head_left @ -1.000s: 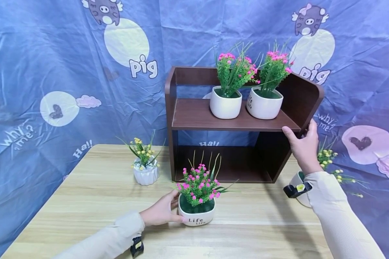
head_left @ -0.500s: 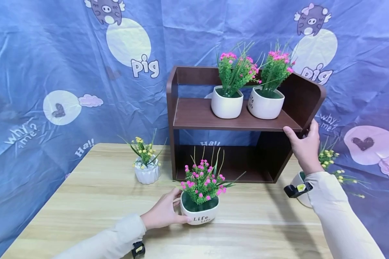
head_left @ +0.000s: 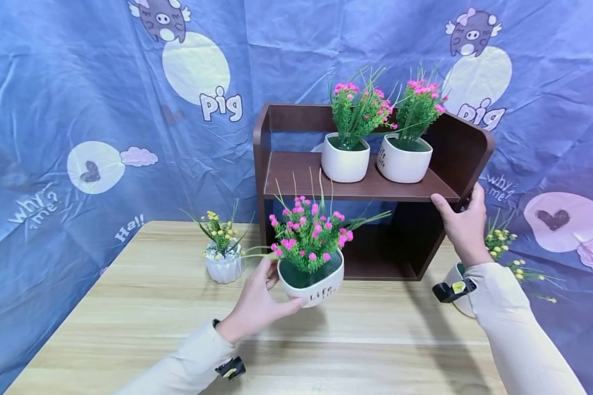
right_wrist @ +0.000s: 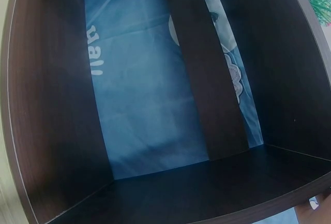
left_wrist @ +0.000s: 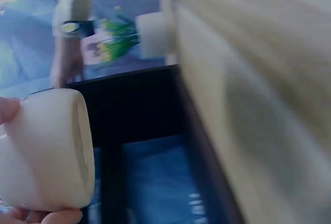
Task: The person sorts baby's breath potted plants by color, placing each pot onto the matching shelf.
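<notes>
My left hand (head_left: 259, 302) grips the side of a white "Life" flower pot (head_left: 321, 288) full of pink artificial flowers (head_left: 308, 230). The pot is tilted and raised over the table, in front of the shelf's lower opening. In the left wrist view the pot's pale base (left_wrist: 46, 151) shows between thumb and fingers. My right hand (head_left: 466, 227) holds the right side panel of the dark brown two-tier shelf (head_left: 301, 173), thumb at the front edge of the upper board, other fingers partly hidden behind the panel.
Two white pots of pink flowers, a left one (head_left: 345, 162) and a right one (head_left: 405, 162), stand on the upper board. A ribbed pot of yellow flowers (head_left: 224, 263) stands left of the shelf; another yellow-flowered pot (head_left: 462, 302) sits behind my right wrist. A blue printed curtain (head_left: 104, 82) hangs behind.
My left hand has lifted the pink-flowered pot off the table, moving it up and slightly right toward the shelf and tilting it. My right hand stays on the shelf.
</notes>
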Available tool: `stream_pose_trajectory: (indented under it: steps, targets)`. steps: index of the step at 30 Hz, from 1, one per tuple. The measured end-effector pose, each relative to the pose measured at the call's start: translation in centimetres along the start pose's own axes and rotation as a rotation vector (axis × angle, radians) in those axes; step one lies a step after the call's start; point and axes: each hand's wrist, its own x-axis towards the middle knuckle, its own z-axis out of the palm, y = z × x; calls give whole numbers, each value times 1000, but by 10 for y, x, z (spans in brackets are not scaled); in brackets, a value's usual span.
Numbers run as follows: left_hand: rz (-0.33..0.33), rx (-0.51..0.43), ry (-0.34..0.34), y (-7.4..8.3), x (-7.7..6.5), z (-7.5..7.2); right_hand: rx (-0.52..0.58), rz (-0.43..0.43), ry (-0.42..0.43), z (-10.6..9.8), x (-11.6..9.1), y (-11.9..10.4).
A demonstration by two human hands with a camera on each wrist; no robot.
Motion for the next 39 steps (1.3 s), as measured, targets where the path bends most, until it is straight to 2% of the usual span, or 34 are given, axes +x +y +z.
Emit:
stream_pose_trajectory:
  steps: [6, 10, 18, 23, 29, 33, 36, 39]
  targets:
    - [127, -9, 105, 19, 19, -1, -1, 2, -4, 0, 0, 0]
    - [164, 20, 164, 32, 31, -3, -1, -4, -2, -1, 0, 1]
    - [246, 140, 278, 51, 51, -3, -5, -2, -3, 0, 0, 0]
    - [276, 141, 347, 59, 66, 0, -9, 0, -5, 0, 1, 0]
    - [353, 169, 423, 64, 86, 2, -9, 5, -4, 0, 2, 0]
    - [347, 215, 501, 63, 99, 5, -5, 10, 0, 0, 3, 1]
    - [303, 265, 565, 62, 108, 6, -6, 19, 0, 0, 4, 2]
    - [258, 285, 600, 62, 115, 8, -8, 26, -3, 0, 5, 3]
